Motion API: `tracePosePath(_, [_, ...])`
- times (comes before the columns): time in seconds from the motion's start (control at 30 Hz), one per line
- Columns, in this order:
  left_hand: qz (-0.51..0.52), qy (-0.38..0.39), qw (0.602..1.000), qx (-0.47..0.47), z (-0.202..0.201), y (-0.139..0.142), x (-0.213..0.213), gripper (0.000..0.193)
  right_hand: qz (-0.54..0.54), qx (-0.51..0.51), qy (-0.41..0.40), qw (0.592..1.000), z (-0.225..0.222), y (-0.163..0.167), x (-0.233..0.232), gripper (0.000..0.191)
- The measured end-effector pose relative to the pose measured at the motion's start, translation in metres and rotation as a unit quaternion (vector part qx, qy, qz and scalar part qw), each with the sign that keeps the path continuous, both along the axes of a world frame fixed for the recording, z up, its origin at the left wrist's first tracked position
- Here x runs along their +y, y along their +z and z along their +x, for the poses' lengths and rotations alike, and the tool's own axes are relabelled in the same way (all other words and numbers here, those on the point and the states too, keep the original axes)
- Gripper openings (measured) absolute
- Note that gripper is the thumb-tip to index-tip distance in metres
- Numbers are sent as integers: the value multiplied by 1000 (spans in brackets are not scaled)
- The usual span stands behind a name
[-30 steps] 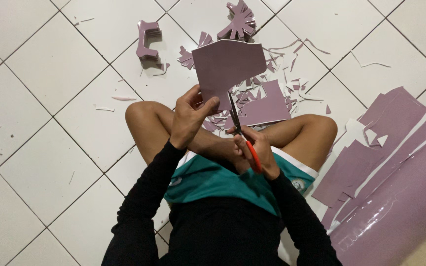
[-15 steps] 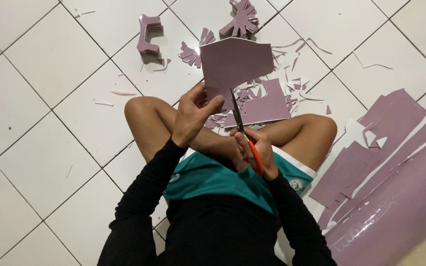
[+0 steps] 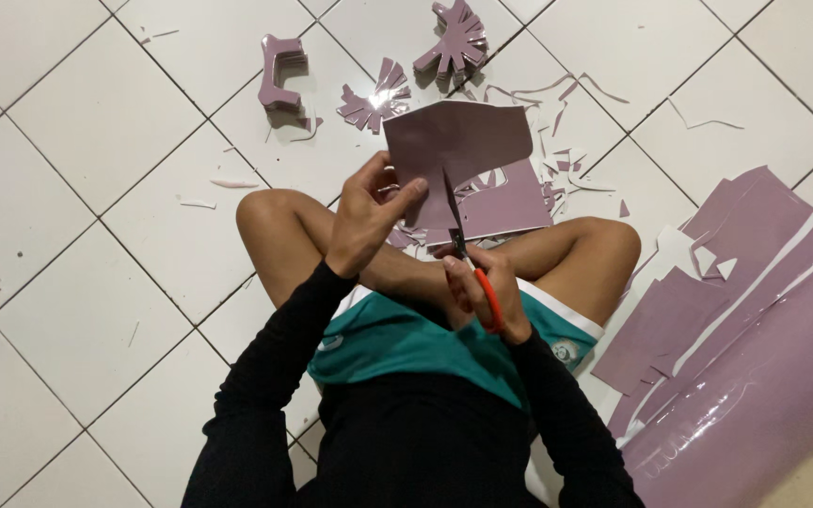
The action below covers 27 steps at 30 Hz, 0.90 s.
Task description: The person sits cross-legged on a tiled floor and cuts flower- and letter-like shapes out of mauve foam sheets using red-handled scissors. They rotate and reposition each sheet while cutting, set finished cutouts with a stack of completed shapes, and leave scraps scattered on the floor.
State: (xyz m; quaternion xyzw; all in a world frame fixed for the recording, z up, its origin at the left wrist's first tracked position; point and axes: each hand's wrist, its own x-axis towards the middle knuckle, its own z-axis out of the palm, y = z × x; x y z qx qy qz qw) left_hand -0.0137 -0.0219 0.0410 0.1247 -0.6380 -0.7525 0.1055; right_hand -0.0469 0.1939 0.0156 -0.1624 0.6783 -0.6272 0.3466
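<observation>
From the head camera, the left hand [image 3: 366, 218] pinched a mauve paper sheet [image 3: 458, 141] above the crossed legs [image 3: 284, 230]. The right hand [image 3: 482, 292] clasped orange-handled scissors [image 3: 468, 254], blades entering the sheet's lower edge. Mauve cutouts [image 3: 458, 38] lay beyond the sheet.

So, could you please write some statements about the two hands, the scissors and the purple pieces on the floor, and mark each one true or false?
1. The left hand holds a mauve sheet of paper. True.
2. The right hand holds a knife. False: it holds orange-handled scissors.
3. The scissor blades meet the sheet's lower edge. True.
4. The floor is dark wood. False: it is white floor tile.
5. Cut mauve shapes lie beyond the knees. True.
6. The big mauve roll lies on the person's left. False: on the right.
</observation>
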Motion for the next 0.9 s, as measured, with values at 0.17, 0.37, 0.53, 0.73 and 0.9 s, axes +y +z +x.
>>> tracePosePath(0.17, [14,-13,1000,-5,5,3,12,31,-64,29,44,997,-8,1,2,36])
tracePosePath(0.37, [69,-37,997,-21,4,4,7,40,-50,-14,24,998,-6,2,4,34])
tracePosePath(0.53, [102,-48,993,-19,-2,-5,-7,40,-64,-50,44,996,-9,9,6,32])
tracePosePath(0.73, [132,-44,990,-33,-1,-11,-11,44,-61,-65,50,995,-10,7,8,31])
tracePosePath(0.9, [156,-56,984,67,5,-14,-4,42,-66,-61,50,995,-10,3,10,32])
